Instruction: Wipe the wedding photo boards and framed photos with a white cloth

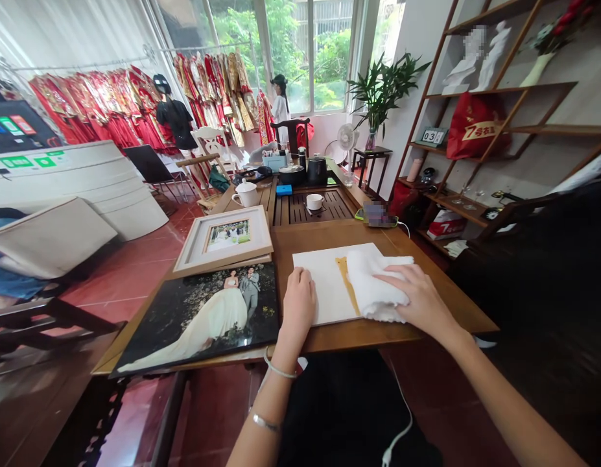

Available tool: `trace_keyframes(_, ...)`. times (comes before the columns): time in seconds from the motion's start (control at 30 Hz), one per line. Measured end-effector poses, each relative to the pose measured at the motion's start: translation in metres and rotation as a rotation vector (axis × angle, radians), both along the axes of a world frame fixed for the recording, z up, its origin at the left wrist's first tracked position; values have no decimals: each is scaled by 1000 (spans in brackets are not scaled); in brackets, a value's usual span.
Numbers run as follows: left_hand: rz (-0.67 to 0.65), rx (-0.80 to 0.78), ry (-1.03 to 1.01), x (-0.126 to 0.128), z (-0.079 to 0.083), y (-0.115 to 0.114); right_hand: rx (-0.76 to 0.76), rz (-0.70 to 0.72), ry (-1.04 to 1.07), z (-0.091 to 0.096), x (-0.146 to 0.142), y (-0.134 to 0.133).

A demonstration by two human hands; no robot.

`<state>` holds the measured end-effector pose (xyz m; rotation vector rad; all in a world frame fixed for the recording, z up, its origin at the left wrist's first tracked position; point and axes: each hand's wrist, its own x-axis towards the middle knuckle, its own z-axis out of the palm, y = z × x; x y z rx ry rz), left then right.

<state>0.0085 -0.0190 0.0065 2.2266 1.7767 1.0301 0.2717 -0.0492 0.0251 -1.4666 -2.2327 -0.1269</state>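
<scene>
A flat white board or album lies on the wooden table in front of me. My left hand rests on its left edge, fingers curled down against it. My right hand lies flat, fingers stretched, on a folded white cloth that sits on the board's right part. A thin tan strip shows on the board beside the cloth.
A large unframed wedding photo and a framed photo lie at the table's left. Farther back are a tea tray with cups, a kettle and a phone. Shelves stand right; red garments and two people by the window.
</scene>
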Motion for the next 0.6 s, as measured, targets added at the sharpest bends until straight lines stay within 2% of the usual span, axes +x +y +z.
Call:
trace_keyframes(0.23,10,-5,8,3,-2,2,-135,55,-4,12,7,63)
trace_keyframes(0.37,-7,17,-35,-1,-4,4,-231,152,32,13,9,89)
trace_keyframes(0.47,-11,22,-55,-3,-7,5,-274,244,53,12,14,87)
trace_keyframes(0.6,-17,2,-62,-6,-9,7,-314,315,56,11,19,56)
